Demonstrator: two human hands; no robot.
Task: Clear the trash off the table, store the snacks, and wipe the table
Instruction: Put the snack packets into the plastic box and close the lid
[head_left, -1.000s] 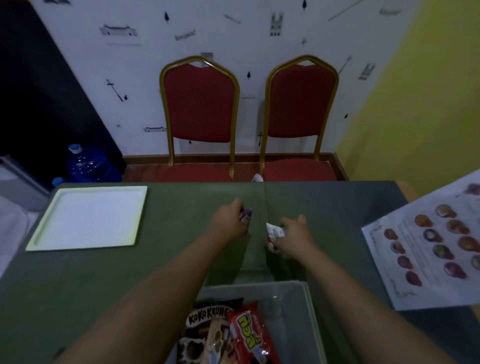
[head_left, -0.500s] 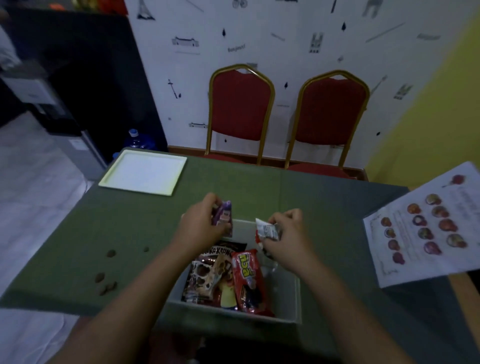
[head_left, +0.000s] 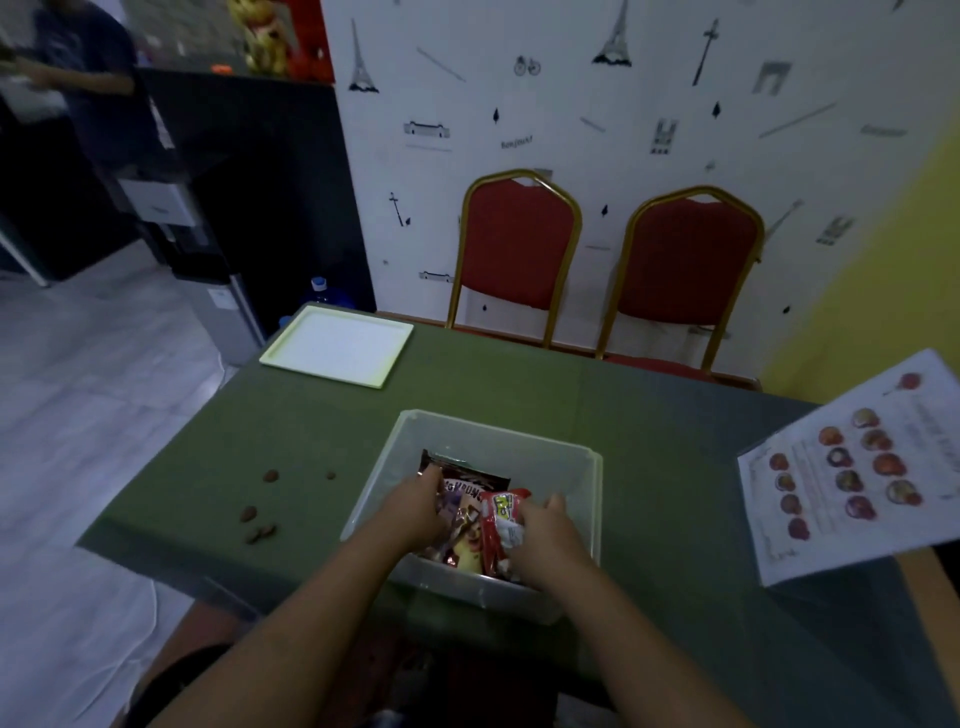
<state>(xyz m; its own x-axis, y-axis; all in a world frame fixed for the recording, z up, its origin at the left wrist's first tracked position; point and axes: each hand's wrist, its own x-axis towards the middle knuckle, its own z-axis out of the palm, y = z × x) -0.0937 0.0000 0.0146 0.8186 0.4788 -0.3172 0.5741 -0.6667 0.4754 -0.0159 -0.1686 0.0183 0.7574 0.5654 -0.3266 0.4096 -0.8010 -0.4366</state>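
so: both hands down in the snack bin

at the far left corner of the green table (head_left: 519, 395) lies a pale square tray (head_left: 337, 345), bare on top. nearer the left edge, well apart from the tray, a few small brown crumbs (head_left: 257, 514) are scattered on the cloth; they look like the trash not yet cleared.

at the near edge, about the middle, stands a clear plastic storage bin (head_left: 589, 499) with snack packets inside: a dark chocolate cereal packet (head_left: 470, 480) and a red snack packet (head_left: 501, 512) beside it. the left hand (head_left: 415, 512) reaches into the left side of the bin, its fingers curled down among the packets; whether they pinch the little purple wrapper (head_left: 452, 506) just beside them i cannot tell. the right hand (head_left: 545, 535) is in the right side, fingers curled against the red packet, and what it holds, if anything, is hidden.

toward the right edge a printed sheet with fruit pictures (head_left: 852, 467) hangs partly over the table's corner. two red chairs (head_left: 685, 254) stand behind the far edge.

risks, as i judge them: the bin sits close to the near edge, so a push while stuffing packets could tip it off; a sleeve or arm sweeping right could knock the overhanging sheet to the floor; wiping before picking up the crumbs would smear or scatter them.
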